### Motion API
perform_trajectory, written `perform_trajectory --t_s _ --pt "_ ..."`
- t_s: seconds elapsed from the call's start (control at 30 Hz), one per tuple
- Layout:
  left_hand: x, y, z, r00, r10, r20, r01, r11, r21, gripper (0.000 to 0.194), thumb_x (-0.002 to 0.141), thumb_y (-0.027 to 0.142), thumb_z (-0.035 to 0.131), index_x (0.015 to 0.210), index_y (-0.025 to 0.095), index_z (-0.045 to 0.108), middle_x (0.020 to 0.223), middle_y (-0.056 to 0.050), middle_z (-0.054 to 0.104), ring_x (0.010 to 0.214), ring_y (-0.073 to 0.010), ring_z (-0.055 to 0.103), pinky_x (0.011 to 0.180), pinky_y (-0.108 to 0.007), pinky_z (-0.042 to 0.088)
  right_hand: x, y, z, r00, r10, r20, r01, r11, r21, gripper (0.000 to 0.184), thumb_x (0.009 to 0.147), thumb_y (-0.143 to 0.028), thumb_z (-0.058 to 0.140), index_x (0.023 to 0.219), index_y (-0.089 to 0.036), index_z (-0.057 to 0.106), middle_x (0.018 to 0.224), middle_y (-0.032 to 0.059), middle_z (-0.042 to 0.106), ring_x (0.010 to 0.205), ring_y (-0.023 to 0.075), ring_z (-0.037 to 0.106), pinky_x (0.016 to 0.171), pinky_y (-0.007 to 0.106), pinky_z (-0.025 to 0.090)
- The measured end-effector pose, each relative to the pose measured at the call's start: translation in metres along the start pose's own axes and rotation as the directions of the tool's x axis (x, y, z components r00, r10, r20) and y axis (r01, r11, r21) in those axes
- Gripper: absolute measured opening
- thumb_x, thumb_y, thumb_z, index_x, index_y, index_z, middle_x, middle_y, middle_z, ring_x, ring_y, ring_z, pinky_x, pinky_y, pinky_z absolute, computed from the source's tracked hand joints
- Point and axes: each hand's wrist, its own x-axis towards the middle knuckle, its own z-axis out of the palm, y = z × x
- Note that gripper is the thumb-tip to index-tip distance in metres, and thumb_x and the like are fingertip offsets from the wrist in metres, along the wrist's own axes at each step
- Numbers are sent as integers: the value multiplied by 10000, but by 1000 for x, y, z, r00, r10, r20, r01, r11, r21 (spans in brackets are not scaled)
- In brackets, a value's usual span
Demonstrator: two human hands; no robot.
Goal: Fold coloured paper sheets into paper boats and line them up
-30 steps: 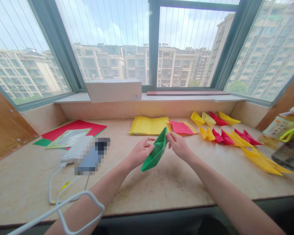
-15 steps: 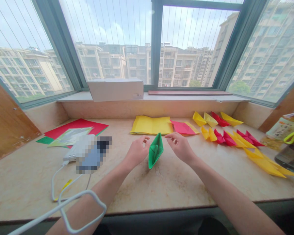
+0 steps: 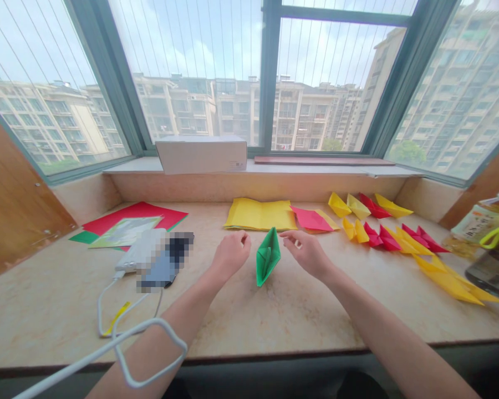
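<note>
A folded green paper boat stands on the stone counter, its pointed ends toward and away from me. On its left, a small gap away, my left hand has its fingers curled in with nothing visible in them. To the boat's right is my right hand, fingers bent loosely and apart from the thumb, holding nothing. Its fingertips are close to the boat's upper edge but seem not to touch it.
Yellow paper and a red sheet lie behind the boat. Several yellow and red folded papers line the right, near a bottle. At left are coloured sheets, a white power bank, a blurred-out object and a white cable.
My left hand has drawn slightly away from the green boat and its fingers have curled in more. The right hand stays nearly where it was. The camera view has shifted a little.
</note>
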Motion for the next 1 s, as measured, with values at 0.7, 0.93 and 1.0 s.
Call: perform_trajectory --t_s 0.7,0.93,1.0 --pt "10 -8 -4 1000 -5 -1 5 999 52 286 930 282 407 805 197 650 819 -85 723 800 -230 664 683 -281 410 12 -78 -7 913 181 367 80 801 -593 235 792 -155 546 825 -192 776 863 106 774 773 237 708 639 273 438" --pt "48 36 18 957 259 127 -265 964 33 255 905 222 437 982 165 673 1017 -126 702 1001 -247 626 902 -327 441 26 -35 -94 964 193 183 -52 811 -582 280 861 -181 504 917 -234 773 923 77 768 832 228 699 674 280 435" --pt "65 60 32 933 321 160 -330 944 30 289 905 262 464 1088 150 658 1123 -153 672 1098 -267 593 959 -348 427 33 -18 -117 972 194 129 -85 810 -581 278 876 -207 503 976 -241 761 962 71 765 870 229 696 699 283 441"
